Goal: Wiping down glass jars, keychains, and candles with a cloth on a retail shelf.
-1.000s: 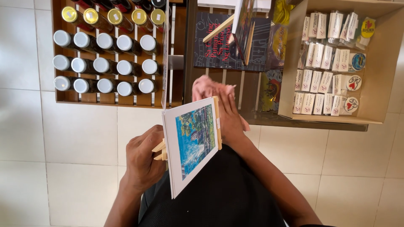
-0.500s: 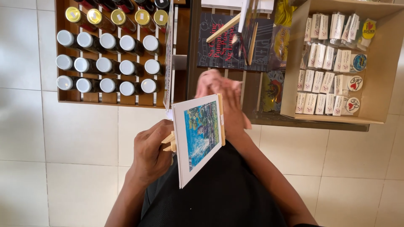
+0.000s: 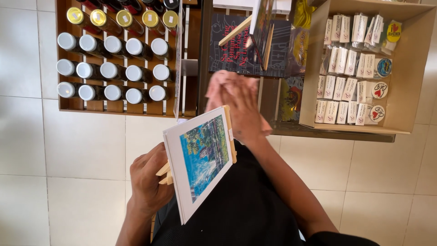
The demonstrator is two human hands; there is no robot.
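Where wood shows, flat canvas painting (image 3: 203, 159)
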